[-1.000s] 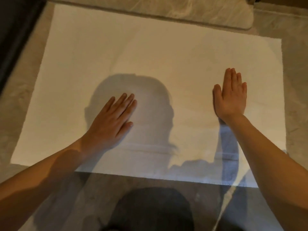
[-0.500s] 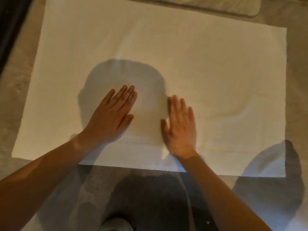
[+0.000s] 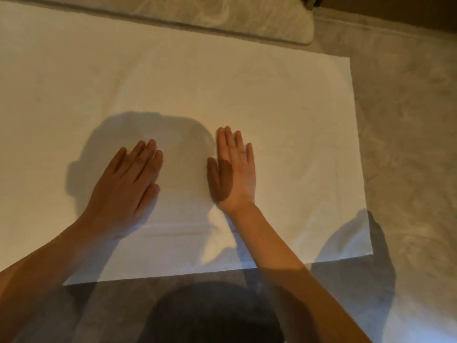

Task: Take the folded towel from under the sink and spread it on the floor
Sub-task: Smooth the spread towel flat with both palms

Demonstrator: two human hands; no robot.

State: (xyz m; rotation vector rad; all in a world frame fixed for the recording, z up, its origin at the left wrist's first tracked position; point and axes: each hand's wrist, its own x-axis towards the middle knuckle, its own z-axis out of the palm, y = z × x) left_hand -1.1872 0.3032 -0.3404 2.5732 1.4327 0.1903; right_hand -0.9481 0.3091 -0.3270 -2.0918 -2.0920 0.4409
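Note:
The white towel (image 3: 259, 95) lies unfolded and flat on the grey stone floor (image 3: 408, 144), filling most of the view. My left hand (image 3: 126, 184) rests palm down on it, left of centre, fingers straight and together. My right hand (image 3: 233, 169) lies flat on the towel a short way to the right, palm down, fingers pointing away from me. Neither hand holds anything. A faint crease runs across the towel near its front edge, between my wrists.
A marbled grey raised step or ledge (image 3: 222, 16) runs along the far edge of the towel. Bare floor shows at the right and along the front, where my shadow and a dark shape (image 3: 212, 315) fall below my arms.
My right hand slid from the towel's right side leftward to beside my left hand. The left hand stayed put. The view shifted so the towel sits further left in the frame.

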